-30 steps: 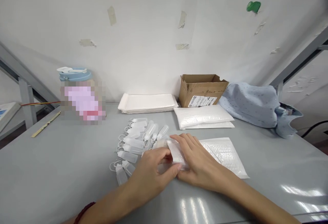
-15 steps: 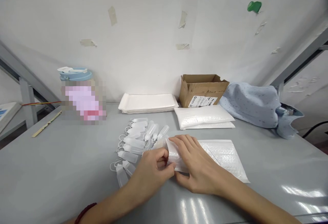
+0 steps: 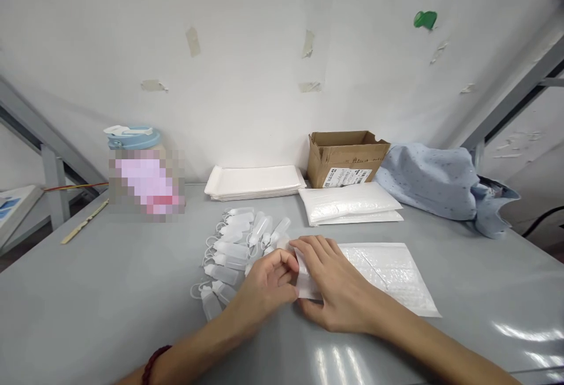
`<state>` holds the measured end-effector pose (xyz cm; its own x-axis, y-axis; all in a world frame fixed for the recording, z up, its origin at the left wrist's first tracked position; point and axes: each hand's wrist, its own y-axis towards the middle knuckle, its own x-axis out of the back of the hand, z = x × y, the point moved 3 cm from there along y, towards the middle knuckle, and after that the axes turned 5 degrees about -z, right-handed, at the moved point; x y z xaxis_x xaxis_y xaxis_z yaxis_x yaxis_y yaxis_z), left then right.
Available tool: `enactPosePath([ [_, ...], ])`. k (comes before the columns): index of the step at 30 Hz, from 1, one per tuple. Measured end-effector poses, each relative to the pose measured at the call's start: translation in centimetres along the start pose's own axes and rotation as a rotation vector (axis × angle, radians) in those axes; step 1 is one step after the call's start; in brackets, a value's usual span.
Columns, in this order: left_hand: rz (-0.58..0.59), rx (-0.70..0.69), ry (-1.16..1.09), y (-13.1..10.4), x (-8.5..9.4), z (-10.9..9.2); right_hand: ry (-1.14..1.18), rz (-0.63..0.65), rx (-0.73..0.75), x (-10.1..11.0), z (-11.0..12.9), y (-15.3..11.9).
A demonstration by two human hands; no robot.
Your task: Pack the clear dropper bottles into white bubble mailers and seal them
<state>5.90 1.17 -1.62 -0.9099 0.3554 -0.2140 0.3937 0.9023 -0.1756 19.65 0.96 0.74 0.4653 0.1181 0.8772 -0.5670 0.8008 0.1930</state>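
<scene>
Head: right grip (image 3: pixel 337 288) atop mailer (image 3: pixel 396 273)

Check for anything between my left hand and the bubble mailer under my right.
Nothing visible is. The left hand is right at the left edge of the bubble mailer, though contact is unclear. The right hand lies across that end; the plastic bottles lie beside and beyond the left hand.

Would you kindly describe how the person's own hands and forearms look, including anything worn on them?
Both the left hand and right hand are ungloved, with no sleeves in view. A dark red, cord-like bracelet circles the left forearm; the right shows none.
</scene>
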Motion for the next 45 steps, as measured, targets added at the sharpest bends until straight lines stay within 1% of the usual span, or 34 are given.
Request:
enactPosePath([
  [3,0.069,0.001,-0.039,0.2,-0.1,0.2,-0.006,0.014,0.004,-0.3,-0.2,0.1],
  [5,0.089,-0.023,0.012,0.2,-0.1,0.1,-0.020,0.029,0.006,-0.5,-0.4,0.1],
  [6,0.071,-0.051,0.086,0.1,0.0,-0.1,-0.036,0.045,0.004,-0.5,-0.5,0.1],
  [8,-0.022,-0.140,0.325,-0.2,0.4,-0.5,-0.085,0.108,-0.017,-0.6,-0.8,-0.1],
  [10,-0.136,-0.234,0.577,-0.6,0.7,-1.1,-0.131,0.215,-0.062,-0.7,-1.1,-0.4],
  [11,-0.172,-0.260,0.669,-0.7,0.8,-1.2,-0.146,0.271,-0.085,-0.7,-1.2,-0.6],
  [13,-0.206,-0.274,0.776,-0.9,0.9,-1.4,-0.163,0.363,-0.121,-0.7,-1.4,-0.8],
  [15,-0.240,-0.283,0.850,-1.0,1.1,-1.4,-0.175,0.405,-0.136,-0.7,-1.3,-0.8],
  [18,-0.286,-0.280,0.979,-0.9,1.3,-1.1,-0.189,0.403,-0.135,-0.9,-1.2,-0.8],
  [20,-0.261,-0.256,1.053,-0.7,1.4,-0.7,-0.184,0.375,-0.112,-1.1,-1.2,-0.8],
  [23,-0.230,-0.241,1.083,-0.7,1.4,-0.3,-0.159,0.306,-0.078,-0.9,-1.2,-0.6],
  [26,-0.204,-0.240,1.075,-0.7,1.2,0.0,-0.131,0.175,-0.095,0.0,-1.8,-0.2],
  [28,-0.168,-0.231,1.065,-0.6,1.1,0.1,-0.108,0.076,-0.154,0.7,-2.8,0.2],
  [30,-0.140,-0.227,1.054,-0.6,1.2,0.2,-0.045,0.014,-0.242,1.4,-4.0,0.4],
  [32,-0.113,-0.249,1.055,-0.5,1.1,0.2,0.050,0.004,-0.315,1.7,-5.1,0.4],
  [34,-0.074,-0.277,1.044,-0.5,0.9,0.2,0.124,0.023,-0.352,1.8,-5.7,0.4],
  [35,-0.060,-0.263,1.004,-0.5,0.8,0.2,0.145,0.032,-0.362,1.8,-5.8,0.4],
  [36,-0.053,-0.220,0.923,-0.5,0.7,0.2,0.161,0.034,-0.367,1.8,-5.8,0.4],
  [37,-0.046,-0.153,0.796,-0.5,0.6,0.2,0.179,0.031,-0.372,1.7,-5.6,0.4],
  [39,-0.004,0.008,0.459,-0.6,0.2,0.3,0.209,0.008,-0.379,1.7,-5.0,0.6],
  [41,0.061,0.113,0.175,-0.8,-0.3,0.2,0.227,-0.033,-0.389,1.6,-4.5,0.7],
  [43,0.096,0.148,0.041,-0.9,-0.5,0.0,0.244,-0.069,-0.399,1.5,-4.0,0.8],
  [45,0.098,0.168,-0.009,-0.8,-0.5,0.0,0.265,-0.086,-0.406,1.2,-3.8,0.9],
])
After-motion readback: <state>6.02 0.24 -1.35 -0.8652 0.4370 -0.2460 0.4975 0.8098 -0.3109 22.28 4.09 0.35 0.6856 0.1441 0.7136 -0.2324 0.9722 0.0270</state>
